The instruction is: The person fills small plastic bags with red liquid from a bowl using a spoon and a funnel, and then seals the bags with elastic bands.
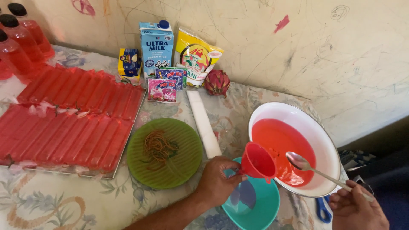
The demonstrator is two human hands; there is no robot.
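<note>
My left hand (217, 182) grips a red funnel (257, 161) with a clear plastic bag hanging from its spout over a teal bowl (255, 204). My right hand (355, 208) holds a metal spoon (313, 168) whose bowl hovers over red liquid in a white basin (311, 123). The funnel is tilted toward the basin's near rim.
A tray (70, 115) of several filled red ice-pop bags lies at left. A green plate (166, 152) holds rubber bands. A roll of clear bags (203, 123), milk carton (156, 47), packets, a dragon fruit (217, 83), red bottles (19, 38) and blue scissors (322, 209) stand around.
</note>
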